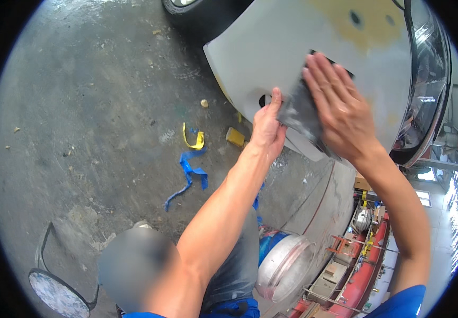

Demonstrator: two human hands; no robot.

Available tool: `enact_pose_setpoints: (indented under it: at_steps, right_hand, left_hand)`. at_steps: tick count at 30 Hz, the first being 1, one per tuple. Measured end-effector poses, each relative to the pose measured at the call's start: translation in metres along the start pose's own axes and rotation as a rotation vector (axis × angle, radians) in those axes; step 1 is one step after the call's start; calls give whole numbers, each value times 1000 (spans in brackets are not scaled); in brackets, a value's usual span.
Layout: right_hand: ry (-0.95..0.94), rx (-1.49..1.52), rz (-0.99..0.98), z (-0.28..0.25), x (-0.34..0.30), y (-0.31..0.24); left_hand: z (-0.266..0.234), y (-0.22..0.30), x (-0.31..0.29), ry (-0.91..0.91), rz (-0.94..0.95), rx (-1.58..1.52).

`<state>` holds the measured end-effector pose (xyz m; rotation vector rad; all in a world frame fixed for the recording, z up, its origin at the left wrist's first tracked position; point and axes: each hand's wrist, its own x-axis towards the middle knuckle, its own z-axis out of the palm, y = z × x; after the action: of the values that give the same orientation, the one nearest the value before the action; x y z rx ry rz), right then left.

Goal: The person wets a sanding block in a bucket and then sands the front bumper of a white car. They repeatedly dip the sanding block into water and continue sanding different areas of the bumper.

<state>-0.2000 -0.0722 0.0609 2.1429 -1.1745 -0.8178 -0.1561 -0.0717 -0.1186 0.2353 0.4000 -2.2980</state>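
On the grey panel (260, 47), right hand (348, 116) lies flat, fingers together, over a dark sheet (302, 106), apparently for even pressure; grip of left hand (267, 127), at panel's edge, indeterminable.

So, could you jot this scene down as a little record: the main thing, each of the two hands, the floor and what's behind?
Main thing: grey car panel with a yellowish patch near the top
Right hand: spread flat on a dark sheet against the panel
Left hand: at the panel's lower edge, thumb up, beside the sheet's corner; grip unclear
Floor: yellow block, yellow strip, crumpled blue strip
Near the person: pale bucket, round-topped stool
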Motion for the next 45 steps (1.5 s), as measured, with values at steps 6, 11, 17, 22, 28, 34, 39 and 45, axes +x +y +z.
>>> enact_pose_setpoints:
  at_steps: [6,11,17,22,28,34,39,45]
  right_hand:
    - [3,11,23,-1,-2,-1]
    - [11,-34,22,1,10,-3]
    - [20,34,2,-8,-5,5]
    - [-43,-43,4,11,26,2]
    - [14,10,43,-4,3,-2]
    - [-28,-1,19,-3,9,2]
    - [-32,-35,42,1,6,-1]
    - [41,56,-3,0,9,2]
  left_hand:
    - [-9,7,4,8,-48,71]
    - [13,-8,-8,13,68,46]
    - [-3,0,1,53,-22,85]
    - [6,-9,-2,37,-71,110]
    - [-8,13,4,62,-21,247]
    - [-2,2,3,34,14,202]
    - [8,-4,0,96,0,176]
    - [-4,5,2,105,57,142]
